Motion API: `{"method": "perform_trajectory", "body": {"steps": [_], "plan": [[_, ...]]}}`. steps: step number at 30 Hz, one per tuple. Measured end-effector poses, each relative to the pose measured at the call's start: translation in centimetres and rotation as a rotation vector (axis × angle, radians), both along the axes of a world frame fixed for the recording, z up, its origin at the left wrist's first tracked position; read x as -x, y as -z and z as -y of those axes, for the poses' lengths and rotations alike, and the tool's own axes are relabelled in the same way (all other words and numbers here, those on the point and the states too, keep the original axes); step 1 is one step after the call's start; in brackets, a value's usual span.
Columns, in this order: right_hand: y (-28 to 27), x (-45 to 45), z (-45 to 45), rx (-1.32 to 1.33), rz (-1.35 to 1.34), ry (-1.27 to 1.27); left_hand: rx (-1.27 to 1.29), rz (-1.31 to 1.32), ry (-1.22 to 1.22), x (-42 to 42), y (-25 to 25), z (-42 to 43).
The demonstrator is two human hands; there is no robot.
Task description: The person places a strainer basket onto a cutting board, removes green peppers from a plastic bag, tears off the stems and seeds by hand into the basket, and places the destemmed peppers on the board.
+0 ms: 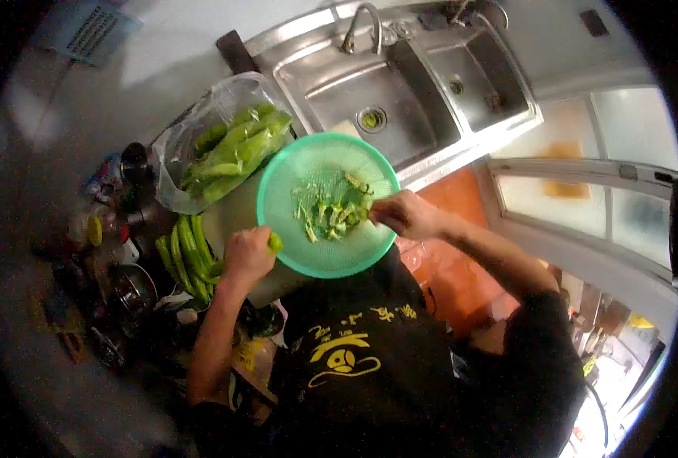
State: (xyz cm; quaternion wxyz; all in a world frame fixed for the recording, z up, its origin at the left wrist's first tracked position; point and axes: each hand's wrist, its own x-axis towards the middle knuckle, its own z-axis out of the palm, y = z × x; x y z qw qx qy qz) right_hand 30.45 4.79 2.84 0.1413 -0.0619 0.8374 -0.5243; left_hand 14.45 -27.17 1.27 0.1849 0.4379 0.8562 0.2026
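Sink basins of steel stretch across the far side, with a curved faucet above and green bits around the larger basin's drain. Nearer, a clear plastic bag full of green peppers crowds the upper left rim of a green mesh colander, which hides part of the counter and the sink's near corner. Loose green peppers lie below the bag, just left of the left hand; dark cookware and other clutter stand farther left. Green trimmings lie on the colander's mesh, between the hands. The left hand, at the lower left rim, is closed around a green pepper, one end showing. The right hand reaches over the opposite rim, its dim fingertips beside the trimmings; whether they pinch a piece cannot be told.
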Motion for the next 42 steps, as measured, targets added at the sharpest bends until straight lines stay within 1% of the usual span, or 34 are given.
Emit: {"method": "perform_trajectory", "body": {"steps": [1,2,5,6,7,8,9,10,11,12,13,15,17,19,21,23,25,27,28,29,30,31,32,33,34,35,36,37,38,39,41,42], "plan": [[2.4,-0.8,0.4,-0.07,-0.06,0.0,0.011,0.007,0.0,-0.7,-2.4,-0.1],[4.1,-0.1,0.4,-0.289,-0.065,-0.157,-0.073,0.085,-0.018,-0.7,-3.3,-1.1],[7.2,-0.7,2.3,-0.59,-0.173,-0.006,-0.189,0.192,-0.101,-0.4,-4.8,-2.1],[8.1,-0.8,2.9,-0.619,-0.151,-0.006,-0.235,0.248,-0.105,-0.4,-5.6,-1.7],[7.0,-0.5,3.7,-0.555,-0.245,0.026,-0.278,0.3,-0.113,-0.2,-6.4,-1.1],[5.8,-0.3,4.8,-0.42,-0.157,0.057,-0.316,0.352,-0.124,0.0,-7.4,-0.6],[3.6,0.1,5.8,-0.285,-0.066,0.083,-0.43,0.441,-0.113,0.1,-8.5,-0.6],[2.9,0.2,6.7,-0.164,-0.096,0.053,-0.547,0.529,-0.099,0.0,-9.5,-0.9],[0.9,0.7,7.9,-0.067,-0.051,0.044,-0.668,0.615,-0.085,0.0,-10.2,-1.0],[0.6,0.9,9.0,-0.015,-0.082,0.031,-0.676,0.646,-0.068,0.1,-10.5,-0.5],[0.4,1.3,10.1,0.038,-0.113,0.006,-0.6,0.626,-0.143,0.3,-11.0,-0.1],[1.2,1.1,11.3,-0.001,-0.14,0.025,-0.451,0.575,-0.327,0.7,-12.3,1.4],[2.0,0.5,11.5,-0.027,-0.133,0.06,-0.234,0.55,-0.597,2.6,-10.9,5.1],[2.2,-0.1,10.6,-0.047,-0.04,0.142,-0.01,0.504,-0.865,5.2,-8.5,9.2],[2.4,-0.8,9.7,-0.032,0.031,0.224,0.184,0.283,-0.945,8.2,-1.1,16.8],[2.8,-1.2,8.9,-0.034,0.096,0.253,0.213,0.196,-0.938,11.3,4.5,22.2],[2.9,-0.2,8.9,-0.048,0.113,0.262,0.2,0.112,-0.963,13.7,9.0,26.7],[2.1,1.3,8.5,-0.096,0.093,0.257,0.132,0.056,-1.012,15.3,14.3,28.7],[1.0,3.3,8.4,-0.214,0.083,0.196,0.104,0.048,-0.948,16.4,17.7,30.8],[0.8,5.2,8.6,-0.235,-0.091,0.205,0.078,0.037,-0.885,17.3,21.4,33.2],[0.6,7.6,9.0,-0.303,-0.255,0.232,0.001,0.087,-0.925,17.5,24.8,34.8],[-0.8,10.6,9.7,-0.205,-0.197,0.242,-0.045,0.026,-0.94,16.8,25.8,34.4],[-0.7,13.7,10.6,-0.221,-0.284,0.226,-0.087,-0.039,-0.954,16.2,26.2,34.1],[-0.6,17.0,11.9,-0.186,-0.366,0.208,-0.131,-0.112,-0.968,16.1,26.1,33.8],[-0.3,20.4,13.3,-0.223,-0.29,0.144,-0.122,-0.193,-0.991,14.2,21.1,30.2],[1.2,23.8,14.9,-0.286,-0.341,0.094,-0.111,-0.274,-1.016,12.2,15.2,26.1],[4.4,27.6,16.1,-0.384,-0.382,-0.025,-0.245,-0.236,-1.019,10.7,12.2,24.0],[5.6,30.6,17.5,-0.453,-0.328,-0.078,-0.377,-0.195,-1.02,9.5,10.4,22.3],[7.6,33.6,18.8,-0.625,-0.202,-0.176,-0.41,-0.203,-0.95,8.0,9.8,21.2],[9.6,35.4,19.7,-0.596,-0.164,-0.236,-0.439,-0.211,-0.881,6.9,9.0,20.0],[12.5,37.2,21.3,-0.531,-0.08,-0.364,-0.612,-0.197,-0.58,4.4,1.2,13.4],[12.7,37.1,21.9,-0.55,-0.098,-0.344,-0.538,-0.197,-0.452,4.3,-0.7,11.3]]}}
